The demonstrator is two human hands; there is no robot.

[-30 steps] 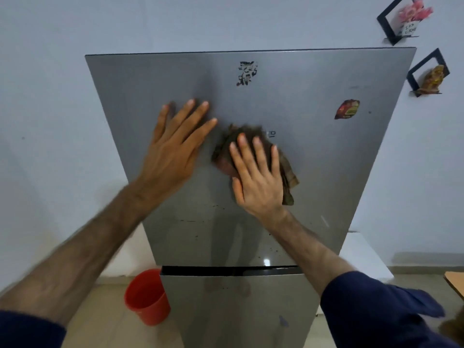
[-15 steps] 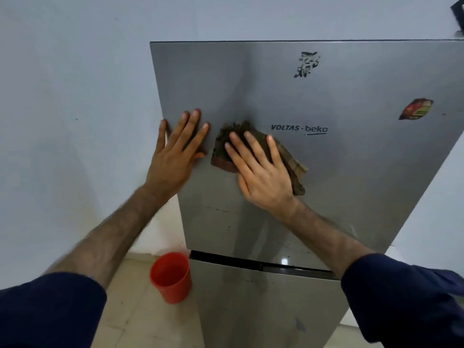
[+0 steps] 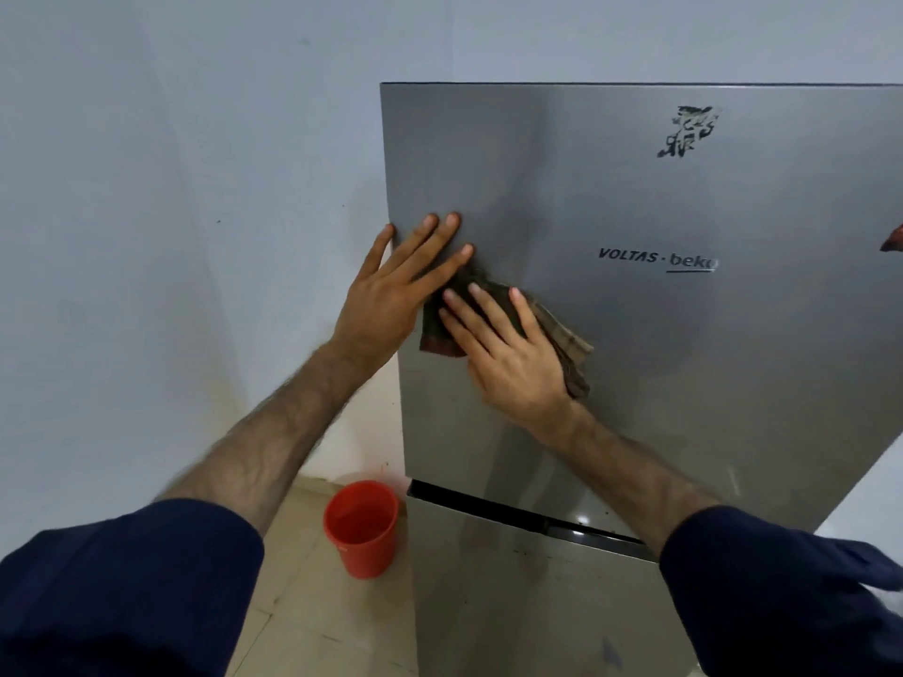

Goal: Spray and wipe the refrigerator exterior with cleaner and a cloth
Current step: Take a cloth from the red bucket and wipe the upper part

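A grey steel refrigerator [image 3: 659, 364] fills the right of the view, with a dark gap between its upper and lower doors. My right hand [image 3: 508, 354] presses flat on a brown folded cloth [image 3: 567, 344] against the upper door, close to its left edge. My left hand [image 3: 396, 295] lies flat and spread on the door's left edge, its fingertips over the cloth's upper corner. No spray bottle is in view.
A red bucket [image 3: 361, 527] stands on the tiled floor at the fridge's lower left corner. A pale wall [image 3: 171, 212] runs along the left. A black sticker remnant [image 3: 689, 131] and a brand name [image 3: 657, 259] mark the upper door.
Both hands and the cloth have slid leftward across the upper door to its left edge and slightly down. The view has turned left, so the fridge sits further right.
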